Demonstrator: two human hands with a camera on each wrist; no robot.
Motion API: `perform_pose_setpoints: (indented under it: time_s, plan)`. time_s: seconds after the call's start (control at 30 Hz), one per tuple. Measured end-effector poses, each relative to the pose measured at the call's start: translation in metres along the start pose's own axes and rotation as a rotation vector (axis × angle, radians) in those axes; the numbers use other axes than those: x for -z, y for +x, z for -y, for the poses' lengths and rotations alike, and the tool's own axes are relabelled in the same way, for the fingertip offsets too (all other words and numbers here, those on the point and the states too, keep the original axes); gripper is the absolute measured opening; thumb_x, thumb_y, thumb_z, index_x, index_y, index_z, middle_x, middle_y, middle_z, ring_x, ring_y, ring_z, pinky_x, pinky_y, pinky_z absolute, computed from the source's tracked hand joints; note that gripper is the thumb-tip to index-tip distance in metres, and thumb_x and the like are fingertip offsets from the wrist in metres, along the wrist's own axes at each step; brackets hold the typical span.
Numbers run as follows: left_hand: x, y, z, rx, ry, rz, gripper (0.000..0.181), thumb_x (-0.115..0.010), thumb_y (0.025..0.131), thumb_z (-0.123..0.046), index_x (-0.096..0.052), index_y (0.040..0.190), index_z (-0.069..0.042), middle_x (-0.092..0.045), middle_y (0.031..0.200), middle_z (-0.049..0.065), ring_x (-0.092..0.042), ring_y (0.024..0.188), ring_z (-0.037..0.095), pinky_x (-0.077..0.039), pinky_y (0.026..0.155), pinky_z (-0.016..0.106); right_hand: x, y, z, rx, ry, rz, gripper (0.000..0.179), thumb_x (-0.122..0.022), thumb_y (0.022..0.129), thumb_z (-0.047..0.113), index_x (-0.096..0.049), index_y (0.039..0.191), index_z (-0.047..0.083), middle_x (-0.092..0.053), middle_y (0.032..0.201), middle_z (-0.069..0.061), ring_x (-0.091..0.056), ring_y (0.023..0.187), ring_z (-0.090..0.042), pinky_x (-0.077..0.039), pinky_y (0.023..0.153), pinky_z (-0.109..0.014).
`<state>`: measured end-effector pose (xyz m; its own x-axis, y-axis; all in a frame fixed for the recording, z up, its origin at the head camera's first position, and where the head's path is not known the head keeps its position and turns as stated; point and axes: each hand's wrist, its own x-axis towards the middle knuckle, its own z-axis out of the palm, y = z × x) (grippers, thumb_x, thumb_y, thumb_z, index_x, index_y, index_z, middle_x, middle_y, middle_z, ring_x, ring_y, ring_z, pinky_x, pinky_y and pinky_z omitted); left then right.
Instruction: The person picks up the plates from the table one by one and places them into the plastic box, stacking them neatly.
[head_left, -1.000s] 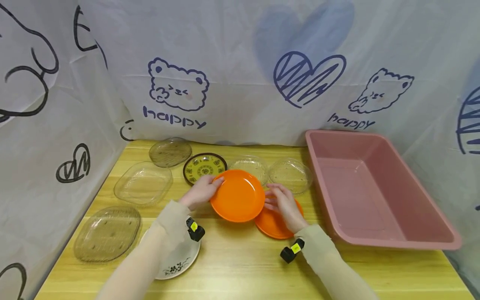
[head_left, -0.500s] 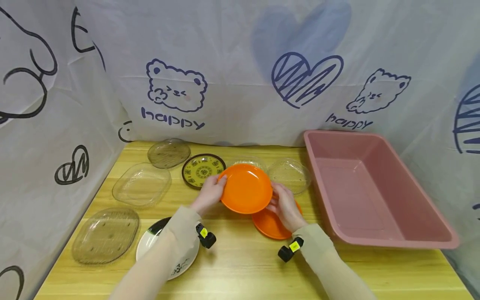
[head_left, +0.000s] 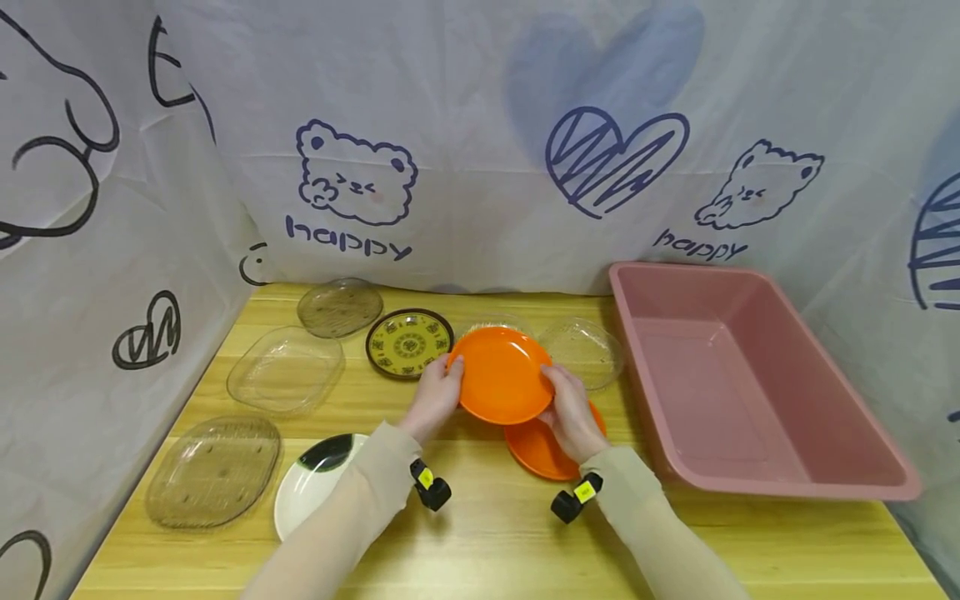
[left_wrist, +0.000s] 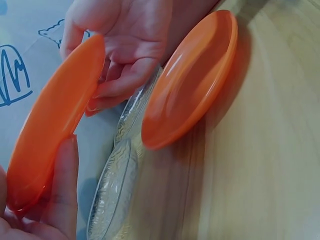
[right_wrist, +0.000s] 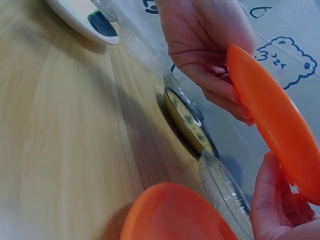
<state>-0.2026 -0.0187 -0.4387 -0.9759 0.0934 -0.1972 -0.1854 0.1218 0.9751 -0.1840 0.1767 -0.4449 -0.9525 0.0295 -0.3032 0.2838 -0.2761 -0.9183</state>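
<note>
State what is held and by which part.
The raised orange plate, by opposite sides of its rim: left hand on one, right hand on the other.

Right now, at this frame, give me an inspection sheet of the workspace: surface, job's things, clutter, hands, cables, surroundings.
Surface: wooden table, light-coloured, with visible grain.
Job's things: orange plate held above the table; second orange plate lying on it, partly hidden by the right hand.
Clutter: five see-through dishes, one partly behind the held plate; dark-rimmed patterned plate; white plate, partly under the left forearm in view; pink tub at right.
Hands: left hand and right hand grip opposite sides of the held plate.
Cables: nothing seen.
Surroundings: pale backdrop with bears, hearts and "happy".
</note>
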Motion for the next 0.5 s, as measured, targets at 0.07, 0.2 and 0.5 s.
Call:
perform_pose_setpoints:
  time_s: [0.07,0.2,0.5]
  plan:
    - [-0.003,-0.001,0.001,0.004,-0.004,-0.001,0.04,-0.036,0.111,-0.026,-0.053,0.137,-0.001,-0.067,0.105,0.014,-0.066,0.077,0.011,-0.059,0.069,0.025,0.0,0.001,0.0,-0.005,-0.007,-0.006,0.036,-0.043,0.104,0.023,-0.05,0.131,0.001,-0.064,0.096,0.004,-0.066,0.081,-0.007,-0.059,0.072,-0.022]
    - [-0.009,-0.003,0.002,0.009,-0.008,-0.012,0.039,-0.035,0.111,-0.026,-0.051,0.138,-0.003,-0.066,0.107,0.016,-0.066,0.079,0.012,-0.06,0.069,0.027,0.001,0.001,0.0,-0.011,-0.011,-0.014,0.04,-0.041,0.104,0.019,-0.046,0.139,0.0,-0.065,0.095,0.005,-0.067,0.08,-0.006,-0.059,0.071,-0.021]
    - [-0.021,-0.006,0.003,-0.013,-0.03,-0.025,0.045,-0.034,0.111,-0.023,-0.041,0.148,0.001,-0.061,0.124,0.023,-0.066,0.093,0.019,-0.061,0.08,0.031,0.001,0.0,0.0,-0.009,-0.005,-0.024,0.041,-0.038,0.105,0.014,-0.042,0.143,0.001,-0.066,0.092,0.005,-0.069,0.075,-0.006,-0.059,0.067,-0.02]
